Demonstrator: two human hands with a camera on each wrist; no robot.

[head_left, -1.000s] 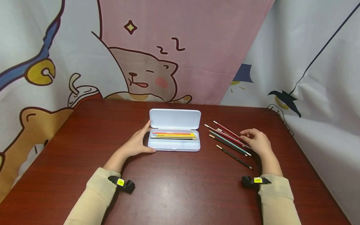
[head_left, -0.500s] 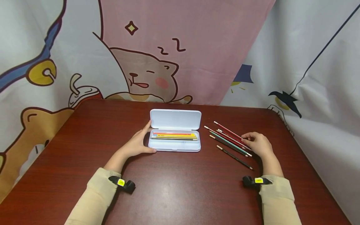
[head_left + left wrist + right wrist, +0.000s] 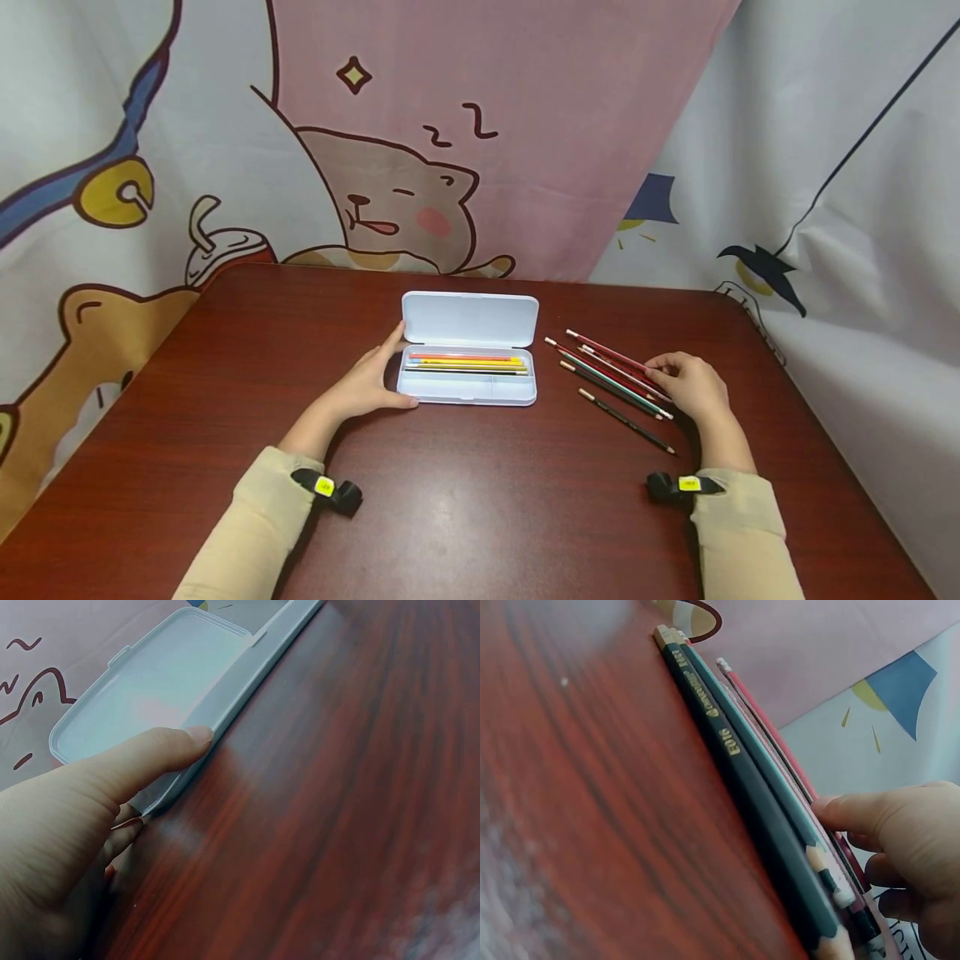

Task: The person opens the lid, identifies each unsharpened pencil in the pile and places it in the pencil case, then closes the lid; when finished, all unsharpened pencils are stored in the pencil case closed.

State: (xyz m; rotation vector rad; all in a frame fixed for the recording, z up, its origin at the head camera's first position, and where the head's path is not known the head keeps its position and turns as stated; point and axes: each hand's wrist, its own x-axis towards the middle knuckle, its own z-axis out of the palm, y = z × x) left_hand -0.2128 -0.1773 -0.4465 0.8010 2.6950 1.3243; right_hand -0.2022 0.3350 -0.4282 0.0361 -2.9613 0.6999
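A white pencil case (image 3: pixel 450 388) lies with its lid up on the table, holding several orange, yellow and dark pencils (image 3: pixel 468 363) in its rear compartment. My left hand (image 3: pixel 365 385) grips the case's left end, thumb on the front edge and fingers round toward the back, as the left wrist view (image 3: pixel 150 754) also shows. To the right of the case, my right hand (image 3: pixel 692 385) pinches a red pencil (image 3: pixel 606 344) near its right end. Beside that pencil lie several others, including a teal pencil (image 3: pixel 600 377). Its remaining fingers are curled beneath, partly hidden.
A dark green pencil (image 3: pixel 626 422) lies apart, nearest the front of the loose pencils. The brown wooden table (image 3: pixel 465 500) ends at a printed curtain (image 3: pixel 570 150) behind and to the sides. Each wrist carries a small black camera (image 3: pixel 347 498).
My right thumb and fingers have closed on the red pencil, whose far end has shifted slightly left and toward me. The left hand and the pencil case stay in place.
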